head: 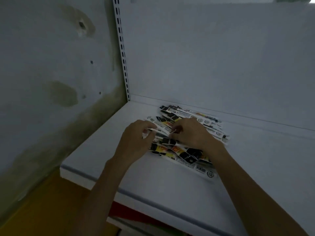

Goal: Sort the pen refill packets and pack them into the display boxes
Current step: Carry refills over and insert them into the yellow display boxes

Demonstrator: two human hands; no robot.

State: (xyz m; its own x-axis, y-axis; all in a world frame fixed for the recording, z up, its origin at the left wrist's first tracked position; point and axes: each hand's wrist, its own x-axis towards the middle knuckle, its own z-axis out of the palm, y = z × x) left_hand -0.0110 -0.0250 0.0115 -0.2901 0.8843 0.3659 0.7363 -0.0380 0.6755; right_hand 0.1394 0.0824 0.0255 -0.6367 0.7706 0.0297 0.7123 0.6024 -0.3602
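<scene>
A loose heap of long, thin pen refill packets [190, 155], white with black and yellow printing, lies on a white shelf [170, 189] near its back wall. My left hand [136, 140] sits at the heap's left edge, fingers curled round the white end of a packet [152, 129]. My right hand [192, 132] lies on top of the heap's middle, its fingers curled and pinching a packet end near the left hand. No display box is in view.
The shelf's white back panel [221, 57] rises behind the heap. A slotted upright [122, 53] stands at the back left corner. A stained wall [51, 74] is on the left. The shelf's front edge [136, 193] runs diagonally, with a lower shelf and orange floor below.
</scene>
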